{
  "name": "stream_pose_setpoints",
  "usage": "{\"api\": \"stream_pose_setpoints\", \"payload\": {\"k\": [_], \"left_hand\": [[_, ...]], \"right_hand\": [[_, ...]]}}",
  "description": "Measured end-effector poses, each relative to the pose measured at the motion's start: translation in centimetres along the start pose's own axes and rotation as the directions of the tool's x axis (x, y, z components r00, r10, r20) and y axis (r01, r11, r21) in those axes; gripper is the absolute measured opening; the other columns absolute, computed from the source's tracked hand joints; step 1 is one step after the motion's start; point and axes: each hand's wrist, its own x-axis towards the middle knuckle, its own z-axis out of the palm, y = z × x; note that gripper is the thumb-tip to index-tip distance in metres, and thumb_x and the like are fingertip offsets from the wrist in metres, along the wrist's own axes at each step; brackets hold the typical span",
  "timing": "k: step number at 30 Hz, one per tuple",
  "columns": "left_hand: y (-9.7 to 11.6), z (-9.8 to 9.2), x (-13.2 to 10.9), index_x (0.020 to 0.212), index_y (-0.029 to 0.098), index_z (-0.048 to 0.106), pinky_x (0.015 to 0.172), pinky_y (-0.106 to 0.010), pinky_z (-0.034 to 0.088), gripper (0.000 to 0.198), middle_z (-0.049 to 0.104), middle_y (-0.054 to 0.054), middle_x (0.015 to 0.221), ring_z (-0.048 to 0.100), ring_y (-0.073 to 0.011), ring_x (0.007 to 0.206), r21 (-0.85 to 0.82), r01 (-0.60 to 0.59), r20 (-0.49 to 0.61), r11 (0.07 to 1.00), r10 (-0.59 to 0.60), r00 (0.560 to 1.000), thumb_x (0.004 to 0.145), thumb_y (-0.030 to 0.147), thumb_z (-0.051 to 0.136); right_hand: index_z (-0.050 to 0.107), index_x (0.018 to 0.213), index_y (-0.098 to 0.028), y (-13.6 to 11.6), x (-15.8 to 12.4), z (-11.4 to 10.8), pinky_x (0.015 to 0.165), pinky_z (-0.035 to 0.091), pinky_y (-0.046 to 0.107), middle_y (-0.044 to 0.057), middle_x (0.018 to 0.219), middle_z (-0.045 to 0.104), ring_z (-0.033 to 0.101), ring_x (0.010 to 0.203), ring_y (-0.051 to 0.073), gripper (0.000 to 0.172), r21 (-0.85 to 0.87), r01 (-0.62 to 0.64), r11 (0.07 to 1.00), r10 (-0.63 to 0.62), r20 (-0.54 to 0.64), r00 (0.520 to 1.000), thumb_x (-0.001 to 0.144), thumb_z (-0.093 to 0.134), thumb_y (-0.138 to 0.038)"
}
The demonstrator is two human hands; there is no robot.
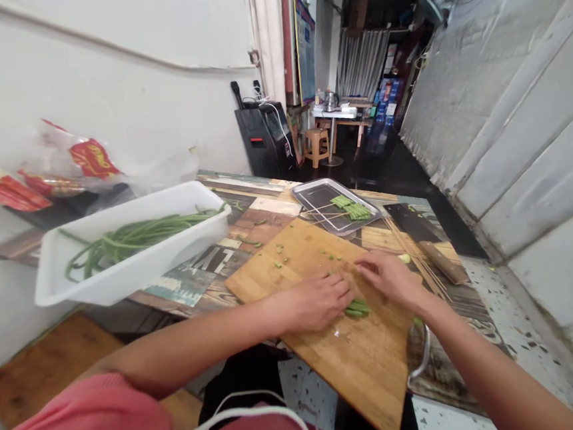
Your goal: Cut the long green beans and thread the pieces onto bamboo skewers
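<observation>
My left hand (pixel 324 300) lies over a small row of cut green bean pieces (pixel 357 308) on the wooden cutting board (pixel 349 363). Its fingers are together and curled down on the beans, whose ends stick out beside the palm. Just to the right, my right hand (pixel 389 276) hovers low above the board with thumb and fingers slightly apart, and nothing shows between them. Beyond the board, a metal tray (pixel 322 192) holds skewered bean pieces (pixel 351 208). Loose bamboo skewers (pixel 413 254) lie right of my right hand.
A white plastic tub (pixel 132 282) of long green beans (pixel 143 237) stands on the left. A cleaver (pixel 418 230) lies at the table's right side. Packaged skewers (pixel 8 189) are by the wall. A black speaker (pixel 267 136) stands behind the table.
</observation>
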Motion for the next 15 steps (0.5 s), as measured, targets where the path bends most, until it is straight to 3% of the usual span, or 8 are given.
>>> {"api": "stream_pose_setpoints", "payload": {"k": [4, 6, 10, 12, 15], "left_hand": [[-1.5, 0.1, -2.7, 0.123, 0.013, 0.051, 0.091, -0.032, 0.037, 0.034, 0.059, -0.012, 0.115, 0.052, -0.0227, 0.108, -0.056, 0.052, 0.012, 0.997, -0.052, 0.999, 0.091, 0.019, 0.039], [-2.8, 0.4, -3.4, 0.125, 0.013, 0.05, 0.092, -0.033, 0.038, 0.036, 0.058, -0.012, 0.118, 0.051, -0.0226, 0.11, -0.08, 0.103, 0.014, 0.991, -0.102, 0.995, 0.091, 0.019, 0.039], [-4.6, 1.7, -3.9, 0.126, 0.012, 0.048, 0.089, -0.034, 0.041, 0.036, 0.059, -0.013, 0.112, 0.054, -0.0226, 0.103, -0.129, 0.273, -0.023, 0.953, -0.278, 0.96, 0.093, 0.023, 0.036], [-4.9, 2.4, -3.8, 0.124, 0.012, 0.05, 0.089, -0.035, 0.042, 0.035, 0.06, -0.013, 0.109, 0.054, -0.0231, 0.103, -0.169, 0.379, -0.073, 0.91, -0.395, 0.916, 0.094, 0.024, 0.036], [-5.0, 2.8, -3.4, 0.124, 0.014, 0.05, 0.089, -0.036, 0.043, 0.035, 0.06, -0.012, 0.11, 0.053, -0.0236, 0.104, -0.242, 0.433, -0.112, 0.868, -0.469, 0.876, 0.092, 0.026, 0.041]], "right_hand": [[0.066, 0.108, -0.019, -3.0, 1.0, 1.1, 0.084, 0.044, 0.029, 0.006, 0.104, 0.068, 0.06, 0.094, 0.017, 0.032, 0.185, 0.178, 0.966, -0.192, 0.06, 0.979, 0.087, 0.042, -0.019], [0.066, 0.107, -0.021, -4.1, 1.5, 1.3, 0.081, 0.044, 0.029, 0.005, 0.1, 0.068, 0.061, 0.09, 0.017, 0.033, 0.189, 0.194, 0.963, -0.216, 0.098, 0.972, 0.087, 0.04, -0.019], [0.067, 0.103, -0.02, -5.0, 1.7, 1.7, 0.079, 0.044, 0.029, 0.006, 0.095, 0.068, 0.06, 0.087, 0.019, 0.029, 0.093, 0.074, 0.993, -0.084, 0.111, 0.99, 0.087, 0.042, -0.023], [0.065, 0.106, -0.018, -4.9, 1.5, 2.0, 0.082, 0.044, 0.03, 0.007, 0.098, 0.067, 0.059, 0.089, 0.02, 0.03, 0.037, 0.014, 0.999, -0.016, 0.054, 0.998, 0.088, 0.042, -0.026], [0.062, 0.109, -0.015, -4.5, 0.9, 2.4, 0.089, 0.04, 0.031, 0.01, 0.105, 0.063, 0.055, 0.097, 0.02, 0.032, -0.087, -0.033, 0.996, 0.028, -0.054, 0.998, 0.089, 0.039, -0.026]]}}
